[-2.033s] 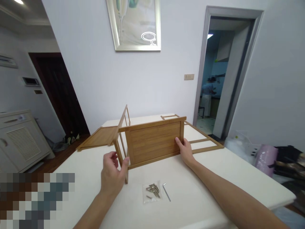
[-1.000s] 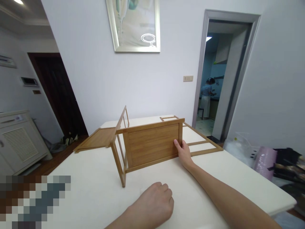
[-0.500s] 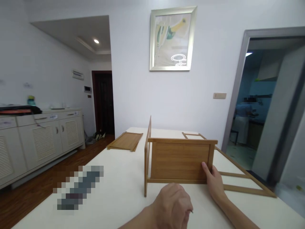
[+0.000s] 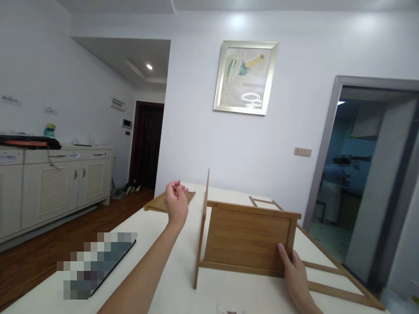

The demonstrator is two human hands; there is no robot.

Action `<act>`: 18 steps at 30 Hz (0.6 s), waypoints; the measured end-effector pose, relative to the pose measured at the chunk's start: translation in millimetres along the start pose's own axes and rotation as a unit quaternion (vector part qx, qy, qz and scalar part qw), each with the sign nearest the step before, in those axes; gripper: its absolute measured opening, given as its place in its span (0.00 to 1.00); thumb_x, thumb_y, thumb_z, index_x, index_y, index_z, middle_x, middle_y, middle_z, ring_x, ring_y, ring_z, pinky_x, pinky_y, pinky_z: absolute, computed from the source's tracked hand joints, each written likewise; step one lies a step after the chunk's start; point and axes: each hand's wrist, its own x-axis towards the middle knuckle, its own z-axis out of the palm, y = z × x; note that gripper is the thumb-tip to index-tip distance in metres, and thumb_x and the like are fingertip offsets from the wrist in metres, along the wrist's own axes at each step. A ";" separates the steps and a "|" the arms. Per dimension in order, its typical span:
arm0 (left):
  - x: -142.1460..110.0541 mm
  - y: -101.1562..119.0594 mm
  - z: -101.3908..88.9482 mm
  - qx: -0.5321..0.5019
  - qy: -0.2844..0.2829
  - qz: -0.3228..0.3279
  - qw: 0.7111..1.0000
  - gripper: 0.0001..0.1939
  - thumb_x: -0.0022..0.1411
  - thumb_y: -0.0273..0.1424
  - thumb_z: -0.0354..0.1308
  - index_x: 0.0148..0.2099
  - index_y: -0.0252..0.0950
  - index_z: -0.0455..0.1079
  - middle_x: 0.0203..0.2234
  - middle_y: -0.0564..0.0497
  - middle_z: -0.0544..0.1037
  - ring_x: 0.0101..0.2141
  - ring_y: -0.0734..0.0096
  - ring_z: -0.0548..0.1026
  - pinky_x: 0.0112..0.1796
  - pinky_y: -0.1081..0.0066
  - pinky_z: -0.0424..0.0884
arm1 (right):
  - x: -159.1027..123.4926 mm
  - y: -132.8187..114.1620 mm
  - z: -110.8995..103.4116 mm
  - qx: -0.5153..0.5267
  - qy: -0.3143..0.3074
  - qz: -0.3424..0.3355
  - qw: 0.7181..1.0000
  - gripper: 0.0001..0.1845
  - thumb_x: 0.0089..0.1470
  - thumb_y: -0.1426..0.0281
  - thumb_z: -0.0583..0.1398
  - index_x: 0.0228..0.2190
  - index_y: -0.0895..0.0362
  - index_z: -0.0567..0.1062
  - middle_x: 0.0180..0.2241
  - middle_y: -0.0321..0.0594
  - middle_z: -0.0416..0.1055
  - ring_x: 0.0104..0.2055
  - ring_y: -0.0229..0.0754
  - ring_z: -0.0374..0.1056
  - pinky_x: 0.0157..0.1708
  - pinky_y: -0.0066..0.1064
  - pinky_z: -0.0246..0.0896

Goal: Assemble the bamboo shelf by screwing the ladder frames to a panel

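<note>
A brown wooden panel (image 4: 250,240) with raised edge strips stands upright on the white table (image 4: 170,270). My right hand (image 4: 297,274) grips its right end, thumb on the near face. At the panel's left end, a narrow wooden frame (image 4: 199,250) stands edge-on, meeting it at an angle. My left hand (image 4: 176,203) is raised to the left of that frame, fingers curled together. A tiny dark tip shows at its fingertips, too small to name. Behind this hand lies another wooden panel (image 4: 155,203), partly covered by it.
An open wooden frame (image 4: 340,270) lies flat along the table's right side. A blurred-out dark object (image 4: 101,266) rests on the left. Some small item (image 4: 231,311) shows at the bottom edge. Beyond are a white cabinet (image 4: 91,174) and a doorway with a person (image 4: 330,187) inside.
My left hand has gone from in front of the panel up and left, past the standing frame. My right hand keeps its grip on the panel. The view has tilted upward.
</note>
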 end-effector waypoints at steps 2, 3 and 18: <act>-7.6 -17.1 -1.8 0.052 -0.014 0.010 0.998 0.08 0.64 0.31 0.50 0.41 0.34 0.69 0.35 0.46 0.76 0.36 0.66 0.78 0.40 0.64 0.74 | 0.4 -0.5 -0.4 0.003 0.000 -0.001 1.000 0.27 0.44 0.41 0.56 0.23 0.52 0.66 0.23 0.35 0.70 0.32 0.48 0.64 0.36 0.38 0.59; -12.9 -24.0 -3.7 0.071 -0.020 0.034 0.997 0.09 0.64 0.31 0.50 0.40 0.33 0.70 0.36 0.46 0.76 0.37 0.66 0.78 0.40 0.64 0.74 | 0.6 -0.9 -0.6 0.006 -0.001 0.000 1.000 0.27 0.44 0.41 0.56 0.24 0.53 0.67 0.24 0.36 0.71 0.33 0.49 0.65 0.37 0.38 0.60; -43.8 -31.2 -2.6 0.096 -0.143 0.178 0.969 0.16 0.65 0.22 0.45 0.43 0.39 0.74 0.34 0.51 0.69 0.28 0.76 0.70 0.31 0.74 0.70 | 3.6 0.5 2.5 0.013 -0.018 0.037 0.999 0.35 0.42 0.39 0.56 0.39 0.56 0.73 0.44 0.49 0.76 0.54 0.62 0.65 0.56 0.48 0.56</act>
